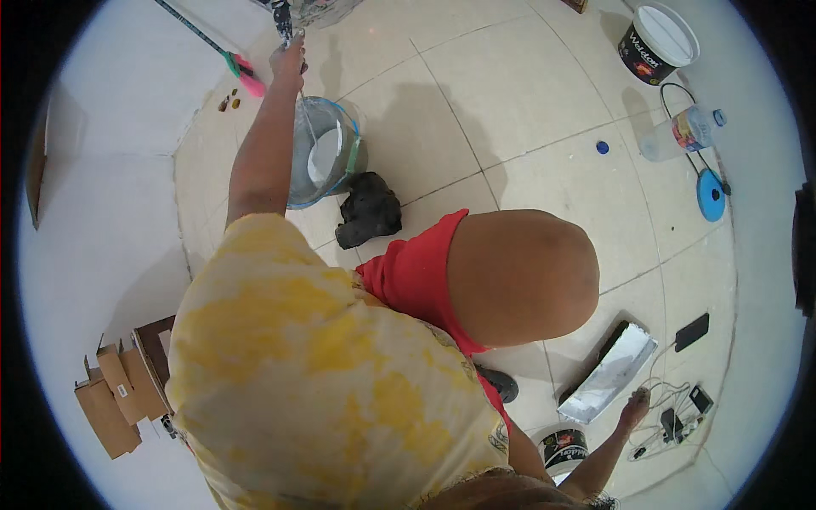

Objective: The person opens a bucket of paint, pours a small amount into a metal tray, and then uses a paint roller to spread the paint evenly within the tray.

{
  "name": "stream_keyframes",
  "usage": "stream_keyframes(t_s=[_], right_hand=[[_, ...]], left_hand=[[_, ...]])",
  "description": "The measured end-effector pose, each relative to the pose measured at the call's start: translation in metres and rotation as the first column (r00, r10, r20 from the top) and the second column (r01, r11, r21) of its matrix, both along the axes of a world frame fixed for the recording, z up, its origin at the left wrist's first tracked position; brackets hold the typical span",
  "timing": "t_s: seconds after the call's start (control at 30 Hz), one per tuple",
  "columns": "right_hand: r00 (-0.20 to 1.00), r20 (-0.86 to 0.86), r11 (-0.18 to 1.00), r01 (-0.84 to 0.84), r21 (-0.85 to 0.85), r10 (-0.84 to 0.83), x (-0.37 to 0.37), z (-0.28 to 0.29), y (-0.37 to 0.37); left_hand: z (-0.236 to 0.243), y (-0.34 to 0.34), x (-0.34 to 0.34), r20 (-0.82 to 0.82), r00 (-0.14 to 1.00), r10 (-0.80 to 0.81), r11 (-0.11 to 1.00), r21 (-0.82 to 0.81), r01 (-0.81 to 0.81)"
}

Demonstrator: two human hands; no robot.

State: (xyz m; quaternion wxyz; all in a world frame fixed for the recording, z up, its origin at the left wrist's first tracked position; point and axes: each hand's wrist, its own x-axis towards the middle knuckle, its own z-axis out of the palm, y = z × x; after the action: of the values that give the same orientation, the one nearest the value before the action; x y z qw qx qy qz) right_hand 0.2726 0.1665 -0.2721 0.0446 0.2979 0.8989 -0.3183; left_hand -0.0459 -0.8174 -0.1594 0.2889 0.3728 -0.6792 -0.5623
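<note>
Our left hand (291, 59) is closed around a smeared tool (283, 21), black and white; it may be a brush or a scraper, but the edge of the view cuts it off. Just beside that hand, toward our body, stands the bucket (338, 109) with whitish contents, and a crumpled black bundle (371, 210) lies near it. We would do well to keep the tool over the bucket's mouth, so that drips land inside, and to grip firmly, as a wet handle will likely slip.

Our right hand (636, 408) is just beside one end of a long, white-coated tray (610, 372); whether its fingers are open or closed, we cannot tell. Tangled cables (667, 406) lie near its other side, so we should judge them the main hazard: wet fingers belong on the tray side, well off the plugs. With our arms spread this wide, we should move one hand at a time for balance.
</note>
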Motion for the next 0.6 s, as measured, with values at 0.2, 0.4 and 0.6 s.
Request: stream_keyframes(t_s=[0.2, 0.4, 0.6], right_hand=[[0.942, 0.008, 0.941, -0.336, 0.024, 0.336, -0.072, -0.012, -0.099], [0.767, 0.003, 0.755, -0.633, 0.167, 0.642, -0.111, 0.007, -0.135], [0.821, -0.021, 0.786, -0.539, 0.305, 0.571, -0.099, 0.006, -0.090]], left_hand=[[0.072, 0.074, 0.061, -0.273, 0.962, -0.013, 0.997, -0.074, -0.008], [0.104, 0.075, 0.094, -0.425, 0.890, -0.162, 0.983, -0.154, 0.105], [0.160, 0.072, 0.118, -0.458, 0.876, -0.152, 0.966, -0.255, 0.034]])
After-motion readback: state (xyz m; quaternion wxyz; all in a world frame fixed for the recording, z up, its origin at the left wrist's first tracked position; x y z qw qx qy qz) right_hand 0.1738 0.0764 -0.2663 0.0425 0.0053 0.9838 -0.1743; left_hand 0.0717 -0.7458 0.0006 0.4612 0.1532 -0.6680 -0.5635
